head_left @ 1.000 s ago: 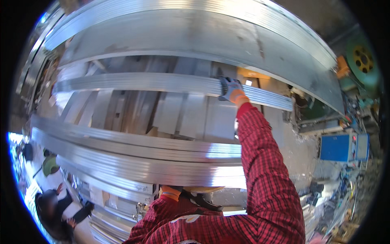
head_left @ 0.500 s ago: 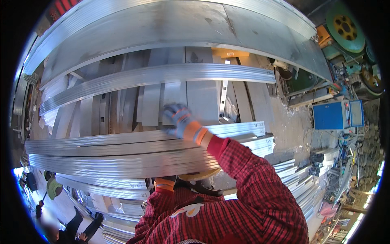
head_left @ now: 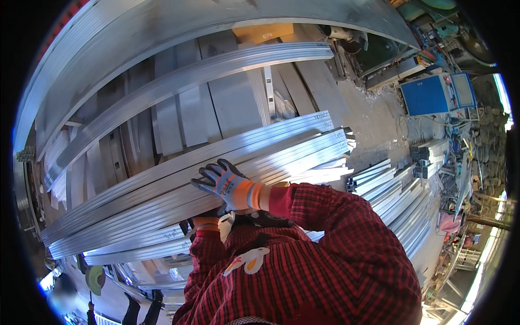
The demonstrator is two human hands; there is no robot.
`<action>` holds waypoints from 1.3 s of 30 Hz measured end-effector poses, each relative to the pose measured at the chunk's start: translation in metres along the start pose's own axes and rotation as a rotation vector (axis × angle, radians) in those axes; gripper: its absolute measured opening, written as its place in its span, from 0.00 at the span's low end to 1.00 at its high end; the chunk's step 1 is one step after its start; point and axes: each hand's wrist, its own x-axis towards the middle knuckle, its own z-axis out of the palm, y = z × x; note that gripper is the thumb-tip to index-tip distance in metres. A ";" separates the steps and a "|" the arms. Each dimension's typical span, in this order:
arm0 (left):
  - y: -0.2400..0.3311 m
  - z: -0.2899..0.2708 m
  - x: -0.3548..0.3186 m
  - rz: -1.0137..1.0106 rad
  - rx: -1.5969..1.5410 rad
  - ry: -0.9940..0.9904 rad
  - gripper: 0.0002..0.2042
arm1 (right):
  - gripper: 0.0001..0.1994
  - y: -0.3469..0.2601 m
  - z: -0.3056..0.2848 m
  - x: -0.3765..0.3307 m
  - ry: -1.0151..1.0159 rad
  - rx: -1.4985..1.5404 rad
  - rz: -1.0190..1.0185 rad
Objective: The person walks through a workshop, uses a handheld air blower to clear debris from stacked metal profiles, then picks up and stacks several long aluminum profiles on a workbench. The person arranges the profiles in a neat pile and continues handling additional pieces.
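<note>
A long stack of silvery ridged metal profiles [head_left: 135,211] lies crosswise right in front of me. My right hand [head_left: 230,185], in a grey and orange work glove with dark fingertips, rests on top of the stack near its front edge. Its fingers are spread and hold nothing. Close to my body, at the near side of the stack, is my left hand [head_left: 206,222], gloved the same way. Only its orange cuff and part of the back show; the fingers are hidden by the profiles and the other hand.
Another bundle of profiles [head_left: 184,86] spans the rack beyond, above flat grey metal plates [head_left: 233,103]. Behind runs a wide metal table [head_left: 162,32]. On the right are a blue cabinet [head_left: 428,96] and more stacked profiles [head_left: 398,208]. Another person's legs [head_left: 142,307] show at lower left.
My right hand has come back toward me from above the stack's far edge and now lies on the profiles. The whole view has turned, tilting the stack. The left hand stays by the near edge.
</note>
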 end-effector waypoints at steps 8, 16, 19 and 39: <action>0.002 -0.006 -0.003 -0.010 0.038 -0.045 0.27 | 0.46 -0.002 0.000 -0.006 -0.069 -0.129 0.018; 0.007 -0.018 -0.005 -0.010 0.045 -0.096 0.28 | 0.47 0.005 -0.018 -0.007 -0.052 0.047 -0.014; 0.008 -0.018 -0.005 -0.012 0.055 -0.083 0.29 | 0.49 0.005 -0.022 -0.007 -0.063 0.065 -0.014; 0.005 0.021 -0.056 0.079 -1.636 0.326 0.20 | 0.46 0.027 -0.022 0.014 0.040 0.344 -0.153</action>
